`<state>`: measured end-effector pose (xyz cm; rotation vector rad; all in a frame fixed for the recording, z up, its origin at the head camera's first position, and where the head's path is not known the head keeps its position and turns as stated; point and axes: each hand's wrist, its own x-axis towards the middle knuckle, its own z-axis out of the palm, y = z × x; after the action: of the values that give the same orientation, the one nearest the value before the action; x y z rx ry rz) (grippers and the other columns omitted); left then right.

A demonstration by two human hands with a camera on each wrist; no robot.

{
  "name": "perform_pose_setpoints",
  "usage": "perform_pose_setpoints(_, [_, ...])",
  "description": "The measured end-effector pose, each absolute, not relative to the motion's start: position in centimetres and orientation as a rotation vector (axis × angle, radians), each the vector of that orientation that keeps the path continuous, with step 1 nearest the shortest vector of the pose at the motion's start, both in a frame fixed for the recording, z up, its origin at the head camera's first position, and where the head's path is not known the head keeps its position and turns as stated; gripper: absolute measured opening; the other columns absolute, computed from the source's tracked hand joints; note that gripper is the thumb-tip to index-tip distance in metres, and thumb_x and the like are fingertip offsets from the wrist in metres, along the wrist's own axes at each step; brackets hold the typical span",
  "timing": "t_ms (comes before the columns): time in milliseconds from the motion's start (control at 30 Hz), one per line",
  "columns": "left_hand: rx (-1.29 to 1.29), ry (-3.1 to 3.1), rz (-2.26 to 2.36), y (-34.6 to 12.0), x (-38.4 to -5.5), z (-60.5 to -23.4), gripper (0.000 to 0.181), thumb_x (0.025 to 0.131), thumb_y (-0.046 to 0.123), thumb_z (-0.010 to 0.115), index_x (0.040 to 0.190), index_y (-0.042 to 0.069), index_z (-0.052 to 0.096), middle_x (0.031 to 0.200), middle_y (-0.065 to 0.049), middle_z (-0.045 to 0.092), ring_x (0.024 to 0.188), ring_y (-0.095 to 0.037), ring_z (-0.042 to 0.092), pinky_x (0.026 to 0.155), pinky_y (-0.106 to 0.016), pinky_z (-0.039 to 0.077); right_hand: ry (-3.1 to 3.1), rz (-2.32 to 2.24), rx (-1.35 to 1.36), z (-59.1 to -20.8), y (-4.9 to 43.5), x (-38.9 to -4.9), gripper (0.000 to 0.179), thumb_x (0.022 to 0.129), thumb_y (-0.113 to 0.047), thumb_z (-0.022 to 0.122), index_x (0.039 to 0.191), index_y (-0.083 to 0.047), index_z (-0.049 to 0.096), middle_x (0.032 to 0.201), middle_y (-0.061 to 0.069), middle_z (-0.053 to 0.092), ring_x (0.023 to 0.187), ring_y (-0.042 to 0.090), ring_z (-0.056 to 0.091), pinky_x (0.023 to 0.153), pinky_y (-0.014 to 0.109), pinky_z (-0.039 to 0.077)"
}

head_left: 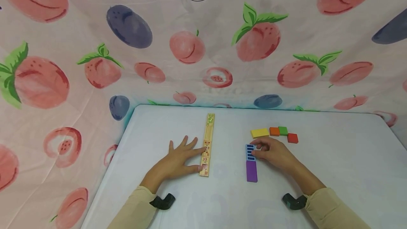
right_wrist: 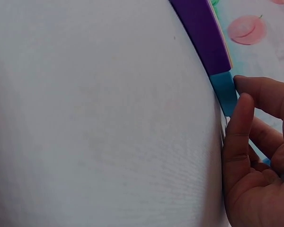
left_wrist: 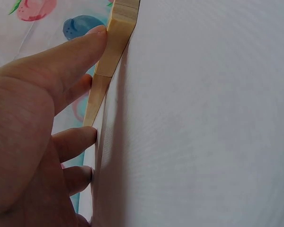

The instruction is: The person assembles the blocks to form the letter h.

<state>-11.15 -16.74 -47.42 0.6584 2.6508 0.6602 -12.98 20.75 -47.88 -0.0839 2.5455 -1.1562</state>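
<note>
A narrow row of pale wooden blocks (head_left: 208,130), with red and green prints, lies lengthwise on the table. My left hand (head_left: 179,160) is spread beside it, with the thumb and index fingertips touching the blocks. To the right, a blue block (head_left: 249,147) with dark bars lies end to end with a plain purple block (head_left: 252,171). My right hand (head_left: 276,154) pinches the blue block, index finger at its far end and thumb at its right side. In the right wrist view, the fingers meet the blue block (right_wrist: 224,90).
Beyond the right hand lie a yellow block (head_left: 259,133), an orange block (head_left: 274,131), a green block (head_left: 283,130) and a red block (head_left: 293,138). The white table (head_left: 203,207) meets a fruit-print cloth (head_left: 152,94) at the back and left.
</note>
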Motion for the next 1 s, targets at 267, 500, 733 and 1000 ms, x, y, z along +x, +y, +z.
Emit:
perform_pose_setpoints(267, [0.644, 2.650, 0.664, -16.7, -11.1, -47.3, 0.068, 0.090, 0.066, 0.065, 0.152, 0.044, 0.046, 0.170, 0.001, 0.025, 0.160, -0.034, 0.004, 0.116, -0.076, -0.008, 2.531, -1.169, -0.092, -47.8, 20.8, -13.1, 0.037, 0.091, -0.031, 0.078, 0.125, -0.018, 0.070, 0.104, 0.004, 0.063, 0.092, 0.021, 0.056, 0.068, 0.024, 0.050])
perform_pose_setpoints(500, [0.640, 2.633, 0.678, -16.7, -11.1, -47.2, 0.068, 0.090, 0.064, 0.066, 0.152, 0.044, 0.046, 0.170, 0.001, 0.024, 0.160, -0.035, 0.003, 0.116, -0.076, -0.009, 2.517, -1.177, -0.075, -47.8, 20.9, -13.2, 0.038, 0.091, -0.031, 0.078, 0.125, -0.017, 0.070, 0.102, 0.004, 0.064, 0.088, 0.020, 0.057, 0.067, 0.024, 0.051])
perform_pose_setpoints(733, [0.644, 2.637, 0.662, -16.7, -11.2, -47.2, 0.068, 0.090, 0.064, 0.066, 0.152, 0.045, 0.045, 0.170, 0.001, 0.024, 0.160, -0.035, 0.004, 0.116, -0.077, -0.008, 2.464, -1.245, -0.056, -47.6, 21.3, -13.4, 0.039, 0.095, -0.037, 0.072, 0.129, -0.017, 0.068, 0.105, 0.006, 0.067, 0.086, 0.020, 0.063, 0.073, 0.025, 0.054])
perform_pose_setpoints(1000, [0.640, 2.636, 0.671, -16.6, -11.2, -47.1, 0.067, 0.091, 0.066, 0.064, 0.152, 0.044, 0.046, 0.170, 0.001, 0.024, 0.160, -0.035, 0.003, 0.116, -0.077, -0.008, 2.752, -1.169, -0.110, -46.5, 22.3, -14.3, 0.039, 0.097, -0.046, 0.068, 0.125, -0.019, 0.071, 0.114, 0.004, 0.070, 0.101, 0.021, 0.062, 0.077, 0.023, 0.054])
